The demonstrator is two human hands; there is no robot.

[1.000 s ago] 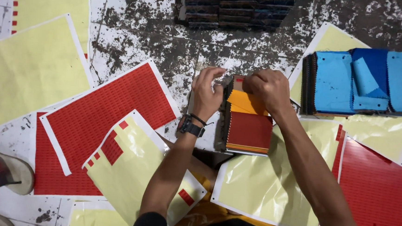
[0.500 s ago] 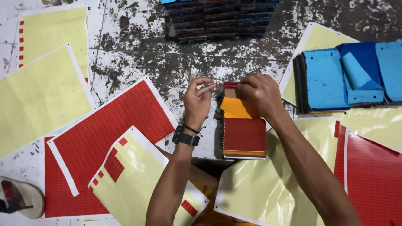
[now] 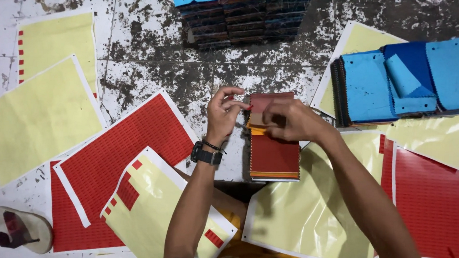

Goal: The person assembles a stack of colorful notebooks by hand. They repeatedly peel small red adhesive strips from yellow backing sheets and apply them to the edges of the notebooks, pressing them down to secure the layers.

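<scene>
Here both hands, left hand and right hand, pinch a small red sticker over the top edge of the stacked red and orange fabric swatch book. Bare speckled floor lies open beyond the fingers. Blue swatch piles crowd the right, red sticker sheets the left.

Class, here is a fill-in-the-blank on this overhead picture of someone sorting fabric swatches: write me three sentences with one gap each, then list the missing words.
1. The left hand wears a black ____ on its wrist.
2. Both hands meet over a stack of swatches whose top piece is ____ in colour.
3. The fanned swatches at the upper right are ____.

Missing words: watch; red; blue
</scene>
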